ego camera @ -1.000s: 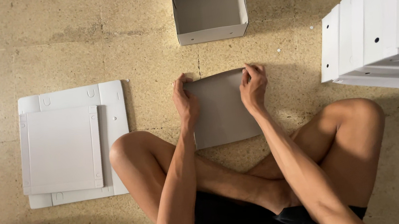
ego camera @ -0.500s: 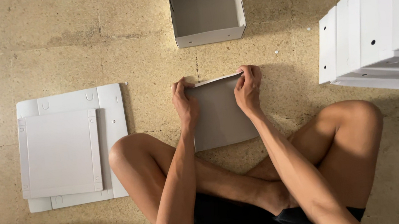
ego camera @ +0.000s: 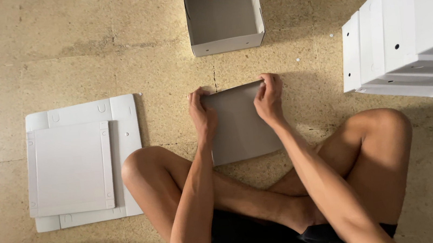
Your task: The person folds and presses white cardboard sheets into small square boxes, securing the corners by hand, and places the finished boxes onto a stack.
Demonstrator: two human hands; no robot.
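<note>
Speckled tan floor; hands hold grey cardboard sheet.

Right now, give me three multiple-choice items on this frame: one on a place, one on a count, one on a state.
1. Where is the open grey box?
A. On the floor beyond the hands
B. On the person's lap
C. On the stack of flat sheets

2. How many hands grip the grey sheet?
A. None
B. One
C. Two

3. The sheets at left are:
A. Flat
B. Folded into boxes
C. Rolled up

A: it sits past the sheet.
C: left hand and right hand pinch its far corners.
A: they lie flat, stacked.
</note>
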